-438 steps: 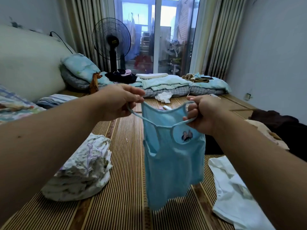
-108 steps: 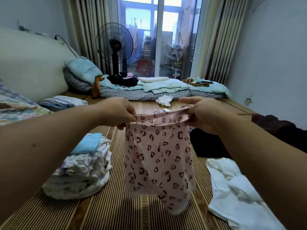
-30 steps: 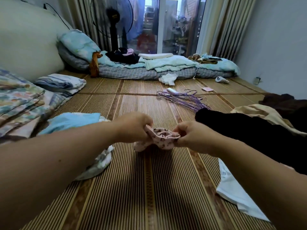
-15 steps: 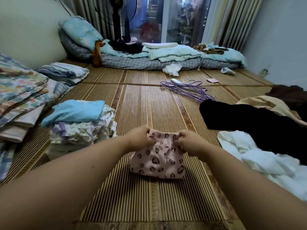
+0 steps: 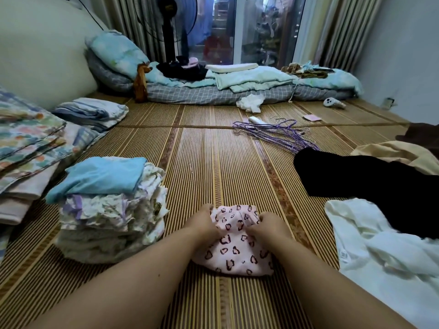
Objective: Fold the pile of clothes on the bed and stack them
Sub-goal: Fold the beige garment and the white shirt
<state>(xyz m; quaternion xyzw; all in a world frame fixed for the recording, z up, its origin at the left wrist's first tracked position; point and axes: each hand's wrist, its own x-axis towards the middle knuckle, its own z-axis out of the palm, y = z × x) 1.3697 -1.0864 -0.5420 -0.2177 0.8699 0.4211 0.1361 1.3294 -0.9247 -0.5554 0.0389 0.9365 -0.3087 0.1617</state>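
A small pink garment with dark heart prints lies folded on the striped bamboo mat in front of me. My left hand grips its far left edge and my right hand grips its far right edge, both pinching the cloth against the mat. To the left stands the stack of folded clothes, with a folded light blue top on its top. Unfolded clothes lie at the right: a white garment, a black one and a beige one.
Folded patterned bedding lies at the far left. Purple hangers are strewn mid-mat. A thin mattress with pillows and quilts runs along the far end, with a standing fan behind it.
The blue top went onto the stack. The pink garment, held up earlier, came down to the mat and was folded smaller; my hands now pinch its far edge lower and closer to me.
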